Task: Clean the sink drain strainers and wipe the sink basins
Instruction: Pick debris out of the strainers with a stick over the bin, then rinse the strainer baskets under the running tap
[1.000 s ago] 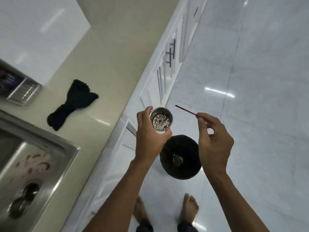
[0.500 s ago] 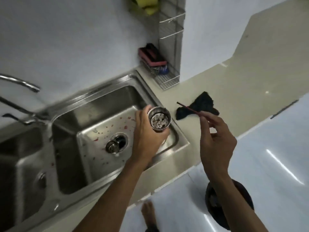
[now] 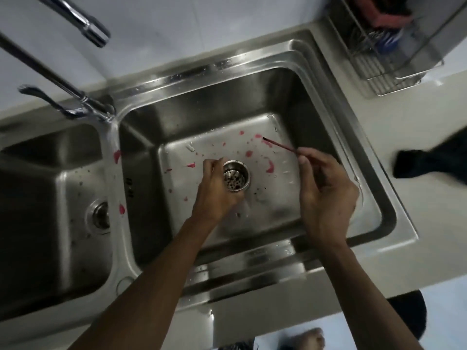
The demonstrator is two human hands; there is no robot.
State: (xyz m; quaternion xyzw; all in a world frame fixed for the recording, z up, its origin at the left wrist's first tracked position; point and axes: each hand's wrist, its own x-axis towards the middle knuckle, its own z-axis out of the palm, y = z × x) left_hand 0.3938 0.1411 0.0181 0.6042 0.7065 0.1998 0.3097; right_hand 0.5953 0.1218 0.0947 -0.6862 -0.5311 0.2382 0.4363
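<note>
Steel sink [image 3: 298,79], left hand [image 3: 214,195] gripping strainer [image 3: 236,178], right hand [image 3: 326,195] pinching stick [image 3: 278,145]

Scene's showing 2 basins [image 3: 202,122], 2 hands: left hand [image 3: 214,195], right hand [image 3: 326,195], 1 strainer [image 3: 236,178], 1 stick [image 3: 278,145], 1 faucet [image 3: 50,74], 1 blk cloth [image 3: 429,168], 1 wire rack [image 3: 394,79].

I see a silver-grey steel sink basin [image 3: 290,205] flecked with pink-red splotches [image 3: 270,168]. The drain strainer [image 3: 236,179] is shiny silver, its perforated bottom dotted with dark specks. The thin stick [image 3: 279,145] is reddish-brown with a black tip. The cloth [image 3: 429,164] is black, the countertop [image 3: 394,122] pale beige.
</note>
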